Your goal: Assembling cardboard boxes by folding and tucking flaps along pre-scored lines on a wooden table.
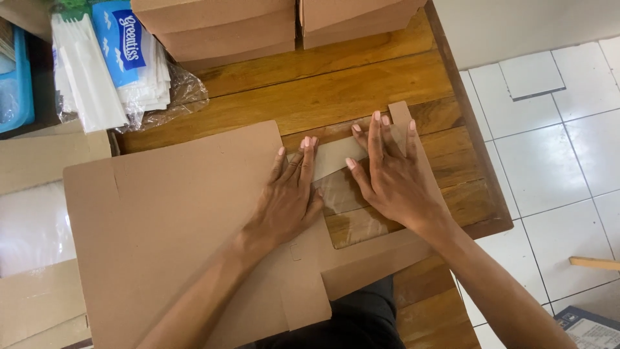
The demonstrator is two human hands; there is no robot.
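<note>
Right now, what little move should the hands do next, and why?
Probably slide the right hand outward, smoothing the clear film over the window. Both hands press flat on the cardboard, the left hand at the window's edge, and the film looks uneven.

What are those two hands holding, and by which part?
Nothing is gripped. Both the left hand and the right hand lie flat, pressing the brown cardboard sheet onto the wooden table at its clear window.

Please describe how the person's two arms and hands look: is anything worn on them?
Both forearms are bare, with no sleeves in view. The left hand and the right hand wear no gloves, and no rings, watch or bracelet show. The fingernails are short and unpainted.
</note>
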